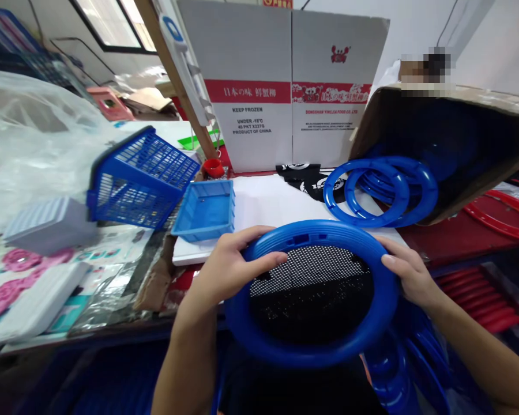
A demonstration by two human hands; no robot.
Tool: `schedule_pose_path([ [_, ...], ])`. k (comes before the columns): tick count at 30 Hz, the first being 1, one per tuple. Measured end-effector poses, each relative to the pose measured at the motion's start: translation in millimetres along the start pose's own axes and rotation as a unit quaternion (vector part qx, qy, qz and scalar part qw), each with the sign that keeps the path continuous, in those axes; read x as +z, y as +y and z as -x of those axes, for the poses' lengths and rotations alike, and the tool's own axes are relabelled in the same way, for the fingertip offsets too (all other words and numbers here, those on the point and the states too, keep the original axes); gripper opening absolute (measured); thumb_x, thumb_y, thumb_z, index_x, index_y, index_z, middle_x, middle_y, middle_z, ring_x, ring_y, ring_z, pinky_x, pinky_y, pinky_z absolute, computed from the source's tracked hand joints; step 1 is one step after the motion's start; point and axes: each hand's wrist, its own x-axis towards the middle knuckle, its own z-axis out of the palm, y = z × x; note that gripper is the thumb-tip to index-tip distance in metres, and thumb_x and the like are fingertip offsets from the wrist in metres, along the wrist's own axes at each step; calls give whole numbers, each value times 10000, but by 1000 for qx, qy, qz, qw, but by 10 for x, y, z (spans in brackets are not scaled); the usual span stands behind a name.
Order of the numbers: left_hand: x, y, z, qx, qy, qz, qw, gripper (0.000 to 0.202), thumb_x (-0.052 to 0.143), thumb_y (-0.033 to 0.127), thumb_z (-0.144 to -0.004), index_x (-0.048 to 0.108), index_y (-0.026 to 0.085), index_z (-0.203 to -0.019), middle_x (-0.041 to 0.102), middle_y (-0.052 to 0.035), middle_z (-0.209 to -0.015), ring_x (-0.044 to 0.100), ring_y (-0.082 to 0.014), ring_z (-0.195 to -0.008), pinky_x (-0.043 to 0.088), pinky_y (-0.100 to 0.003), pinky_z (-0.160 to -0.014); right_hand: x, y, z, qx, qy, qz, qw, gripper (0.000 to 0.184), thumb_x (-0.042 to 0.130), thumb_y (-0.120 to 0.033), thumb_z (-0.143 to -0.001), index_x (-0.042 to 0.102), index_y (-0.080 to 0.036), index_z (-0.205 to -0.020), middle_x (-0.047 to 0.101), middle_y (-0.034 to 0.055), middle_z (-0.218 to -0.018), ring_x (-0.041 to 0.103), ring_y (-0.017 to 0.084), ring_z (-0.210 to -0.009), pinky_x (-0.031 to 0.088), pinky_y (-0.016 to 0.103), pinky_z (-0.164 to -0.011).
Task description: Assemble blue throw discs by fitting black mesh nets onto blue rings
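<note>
A blue plastic ring (315, 351) with black mesh (307, 271) across its opening is held up close in front of me. My left hand (236, 262) grips its upper left rim, thumb on the near face. On the upper right rim, my right hand (409, 271) has its thumb pressed, with the other fingers mostly behind the ring. Beyond it, several loose blue rings (372, 216) lean together at the mouth of an open carton (480, 193). A piece of black fabric with white print (307, 178) lies flat beside them on a white board (259, 202).
A light blue tray (207, 213) and a tilted blue basket (142, 178) stand at the left. Behind the board rises a white carton panel (259, 144). Red rings (501, 216) lie at the right, and more blue rings (384, 369) are stacked below. A person is partly visible behind the open carton.
</note>
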Motion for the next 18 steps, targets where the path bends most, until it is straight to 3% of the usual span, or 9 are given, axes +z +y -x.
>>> schedule_pose_path([
  [5,8,61,249,96,41,-93,990,341,881,477,-848,850,236,-1087,859,-44,-935,817,-241,-773,674,-293,-746,-5,-76,-27,-127,-63,214,967,495,716,-542,-1006,736,-191,-1355,811,126,-1244,797,287,-1105,658,390,-967],
  [8,6,176,404,174,45,-128,975,325,862,389,-897,819,269,-1196,864,-30,-982,827,-218,-777,656,-243,-721,22,-230,12,-178,-93,283,938,488,743,-479,-1009,694,-190,-1399,792,137,-1286,775,286,-1171,636,409,-1031],
  [11,15,297,487,225,-5,-141,964,344,834,330,-940,779,287,-1277,862,-21,-972,824,-195,-749,634,-212,-676,99,-456,84,-210,-159,301,917,484,765,-405,-1005,654,-200,-1430,778,131,-1285,756,263,-1185,615,389,-1054],
  [15,17,376,569,231,-46,-150,960,309,788,343,-984,768,293,-1288,865,-33,-1000,832,-209,-770,658,-244,-721,222,-690,170,-248,-206,281,904,428,731,-323,-1027,623,-176,-1414,791,113,-1194,762,221,-1076,612,362,-1014],
  [18,1,369,633,229,-34,-166,959,271,771,364,-995,780,284,-1254,869,-29,-1006,835,-206,-762,664,-242,-730,277,-778,213,-287,-203,290,890,383,696,-263,-1037,614,-176,-1401,810,84,-1147,773,209,-1024,531,450,-1176],
])
